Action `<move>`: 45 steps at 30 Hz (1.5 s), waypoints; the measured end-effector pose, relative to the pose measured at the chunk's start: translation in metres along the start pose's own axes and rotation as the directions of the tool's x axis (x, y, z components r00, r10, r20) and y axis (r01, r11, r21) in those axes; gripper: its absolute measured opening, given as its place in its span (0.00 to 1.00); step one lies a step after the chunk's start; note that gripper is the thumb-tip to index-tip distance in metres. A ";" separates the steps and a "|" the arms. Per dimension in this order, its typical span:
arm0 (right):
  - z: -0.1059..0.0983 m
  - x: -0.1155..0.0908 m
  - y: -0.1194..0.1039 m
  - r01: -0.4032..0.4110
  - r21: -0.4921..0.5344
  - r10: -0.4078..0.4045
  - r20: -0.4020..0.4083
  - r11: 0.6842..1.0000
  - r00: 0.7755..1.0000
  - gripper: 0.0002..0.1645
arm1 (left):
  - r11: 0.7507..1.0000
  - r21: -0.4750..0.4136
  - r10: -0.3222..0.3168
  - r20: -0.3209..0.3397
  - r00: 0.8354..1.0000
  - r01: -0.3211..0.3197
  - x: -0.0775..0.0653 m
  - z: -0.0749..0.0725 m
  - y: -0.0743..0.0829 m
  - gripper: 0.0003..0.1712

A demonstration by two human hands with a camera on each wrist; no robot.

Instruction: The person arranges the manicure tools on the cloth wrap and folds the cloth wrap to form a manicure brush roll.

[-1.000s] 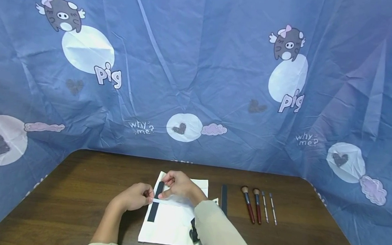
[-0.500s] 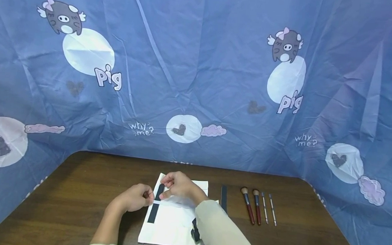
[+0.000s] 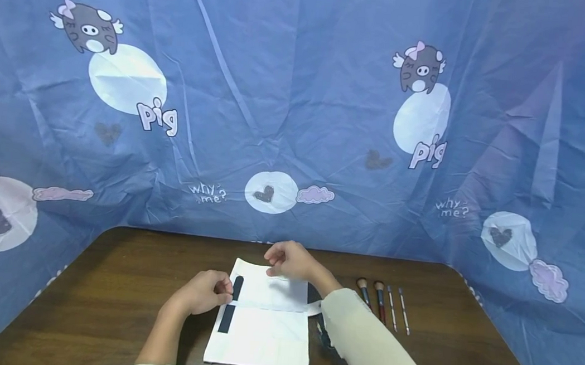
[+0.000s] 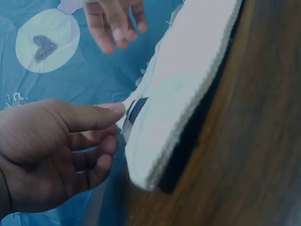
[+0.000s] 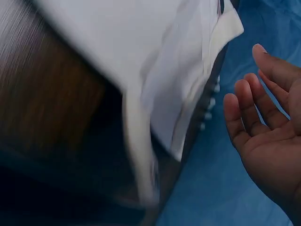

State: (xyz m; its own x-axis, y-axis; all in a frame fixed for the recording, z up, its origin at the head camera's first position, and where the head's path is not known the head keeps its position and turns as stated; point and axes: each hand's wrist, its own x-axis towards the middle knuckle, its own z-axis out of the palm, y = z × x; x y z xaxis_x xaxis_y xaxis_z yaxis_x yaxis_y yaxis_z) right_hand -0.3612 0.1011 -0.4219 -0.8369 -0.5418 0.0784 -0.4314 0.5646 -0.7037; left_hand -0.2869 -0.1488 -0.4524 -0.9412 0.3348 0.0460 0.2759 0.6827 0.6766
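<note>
A white cloth organizer [image 3: 263,340] lies spread on the table, a white band [image 3: 277,307] running across it. A dark flat strip with a rounded end [image 3: 226,319] lies along its left side, passing under the band. My left hand [image 3: 204,292] pinches the band's left end beside the strip; the left wrist view shows thumb and finger on the cloth edge [image 4: 136,110]. My right hand [image 3: 294,261] is raised above the cloth's far right part, fingers loosely bent; the palm in the right wrist view holds nothing [image 5: 273,122].
Two makeup brushes [image 3: 379,294] and two thin double-ended sticks [image 3: 404,312] lie right of the cloth, partly behind my right sleeve [image 3: 373,338]. A blue printed curtain [image 3: 276,120] hangs behind the wooden table [image 3: 130,284].
My right hand has left the dark strip and moved right and away from me, its sleeve now covering the brush handles. My left hand keeps its pinch on the band's end.
</note>
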 end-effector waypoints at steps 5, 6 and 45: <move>-0.019 -0.013 0.010 -0.001 -0.069 0.001 -0.001 0.998 1.000 0.18 | 0.995 0.001 0.098 -0.011 0.995 -0.098 0.002 0.002 0.003 0.10; -0.023 -0.016 0.013 -0.005 -0.083 0.005 0.000 0.997 1.000 0.18 | 0.995 0.002 0.104 -0.006 0.995 -0.104 0.003 0.002 0.005 0.10; -0.067 -0.065 0.076 -0.216 -0.320 0.252 0.073 0.922 0.965 0.41 | 1.000 0.010 0.002 0.089 0.996 -0.003 0.003 0.015 0.015 0.09</move>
State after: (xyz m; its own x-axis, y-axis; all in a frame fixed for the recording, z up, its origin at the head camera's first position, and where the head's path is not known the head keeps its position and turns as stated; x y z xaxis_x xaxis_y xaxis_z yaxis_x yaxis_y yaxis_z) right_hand -0.3617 0.2212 -0.4332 -0.8916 -0.4262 -0.1532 -0.3246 0.8372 -0.4401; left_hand -0.2827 -0.1275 -0.4534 -0.9193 0.3931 -0.0181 0.2811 0.6882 0.6688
